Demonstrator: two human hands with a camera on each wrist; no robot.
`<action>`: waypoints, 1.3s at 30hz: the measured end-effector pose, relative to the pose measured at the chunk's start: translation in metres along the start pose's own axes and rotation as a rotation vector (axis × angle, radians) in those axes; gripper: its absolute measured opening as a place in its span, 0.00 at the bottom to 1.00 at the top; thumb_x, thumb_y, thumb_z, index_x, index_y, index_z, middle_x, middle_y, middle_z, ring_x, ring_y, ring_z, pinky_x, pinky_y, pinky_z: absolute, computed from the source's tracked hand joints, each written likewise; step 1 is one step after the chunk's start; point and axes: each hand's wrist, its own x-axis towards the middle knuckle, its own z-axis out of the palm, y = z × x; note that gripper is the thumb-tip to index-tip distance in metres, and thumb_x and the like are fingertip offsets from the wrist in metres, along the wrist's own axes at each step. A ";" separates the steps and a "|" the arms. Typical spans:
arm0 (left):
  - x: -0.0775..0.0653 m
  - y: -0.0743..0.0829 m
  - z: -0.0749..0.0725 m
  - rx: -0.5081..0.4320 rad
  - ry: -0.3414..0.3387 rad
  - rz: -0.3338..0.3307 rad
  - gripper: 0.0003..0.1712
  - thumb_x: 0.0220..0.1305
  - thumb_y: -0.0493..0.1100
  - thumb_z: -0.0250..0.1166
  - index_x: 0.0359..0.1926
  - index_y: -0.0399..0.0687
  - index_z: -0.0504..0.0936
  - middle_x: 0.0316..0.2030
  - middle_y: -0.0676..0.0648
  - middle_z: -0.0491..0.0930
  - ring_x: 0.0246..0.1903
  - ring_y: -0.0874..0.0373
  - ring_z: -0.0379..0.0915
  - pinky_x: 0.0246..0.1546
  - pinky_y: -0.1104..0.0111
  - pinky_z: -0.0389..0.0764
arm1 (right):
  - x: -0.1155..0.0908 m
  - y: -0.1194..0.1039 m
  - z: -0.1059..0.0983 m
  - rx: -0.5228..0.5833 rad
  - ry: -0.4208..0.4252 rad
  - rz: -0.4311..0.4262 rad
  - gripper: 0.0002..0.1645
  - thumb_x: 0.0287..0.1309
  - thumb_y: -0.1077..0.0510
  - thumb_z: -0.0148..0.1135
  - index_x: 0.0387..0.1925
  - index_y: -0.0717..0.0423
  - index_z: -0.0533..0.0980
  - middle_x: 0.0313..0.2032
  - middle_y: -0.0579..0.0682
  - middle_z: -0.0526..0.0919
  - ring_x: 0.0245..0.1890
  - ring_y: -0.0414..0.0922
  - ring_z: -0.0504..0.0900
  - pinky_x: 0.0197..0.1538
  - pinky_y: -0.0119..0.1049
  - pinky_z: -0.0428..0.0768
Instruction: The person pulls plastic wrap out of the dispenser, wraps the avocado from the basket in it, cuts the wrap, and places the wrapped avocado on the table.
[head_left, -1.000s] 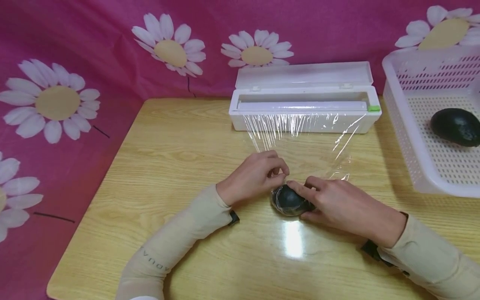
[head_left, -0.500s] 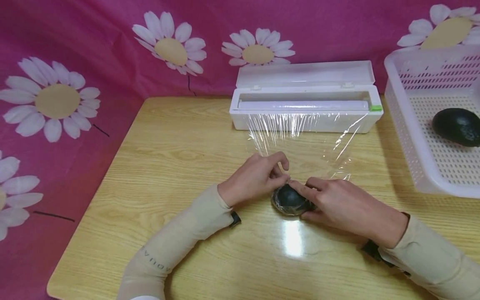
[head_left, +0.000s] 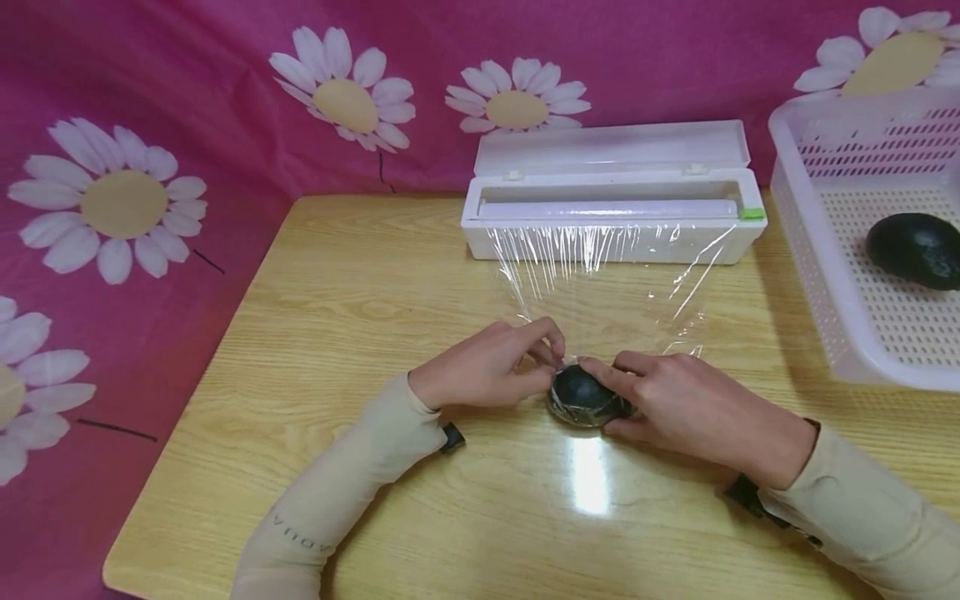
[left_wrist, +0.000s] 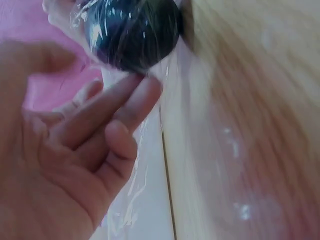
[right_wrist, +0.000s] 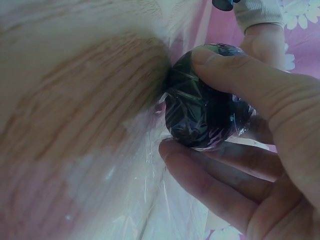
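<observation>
A dark green avocado sits near the middle of the table, wrapped in shiny cling film. My right hand holds it from the right; in the right wrist view the thumb lies on top and the fingers curve beneath. At the avocado's left side is my left hand, fingers bent. The left wrist view shows its fingertips at the avocado's filmed surface, with the thumb well apart from them. From the avocado the clear film stretches back to the roll.
At the back of the table stands a white cling film dispenser, lid up, with a green tab at its right end. A white slotted basket on the right holds another avocado. A pink flowered cloth hangs behind.
My left hand has shifted a little left and down, from above the avocado to its left side. The avocado has turned slightly in my right hand, which stays in place.
</observation>
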 end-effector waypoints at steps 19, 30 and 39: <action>0.000 -0.001 -0.010 0.078 -0.099 0.291 0.05 0.74 0.48 0.65 0.41 0.55 0.83 0.37 0.59 0.84 0.34 0.68 0.73 0.39 0.71 0.79 | 0.001 0.001 -0.001 0.007 -0.008 0.002 0.41 0.49 0.44 0.82 0.63 0.54 0.80 0.36 0.45 0.83 0.23 0.33 0.75 0.26 0.33 0.79; 0.006 0.001 -0.007 0.127 -0.084 0.237 0.06 0.79 0.47 0.56 0.42 0.54 0.76 0.29 0.57 0.74 0.28 0.65 0.70 0.32 0.76 0.69 | 0.000 0.003 -0.001 0.090 -0.059 0.078 0.46 0.52 0.46 0.80 0.65 0.62 0.70 0.39 0.55 0.89 0.29 0.44 0.87 0.33 0.39 0.87; 0.011 0.000 -0.011 0.138 -0.126 0.177 0.08 0.79 0.47 0.57 0.37 0.53 0.73 0.23 0.59 0.65 0.23 0.69 0.62 0.27 0.75 0.63 | 0.002 0.005 -0.003 0.224 -0.038 0.141 0.21 0.72 0.44 0.62 0.56 0.50 0.70 0.30 0.41 0.83 0.26 0.30 0.77 0.29 0.29 0.79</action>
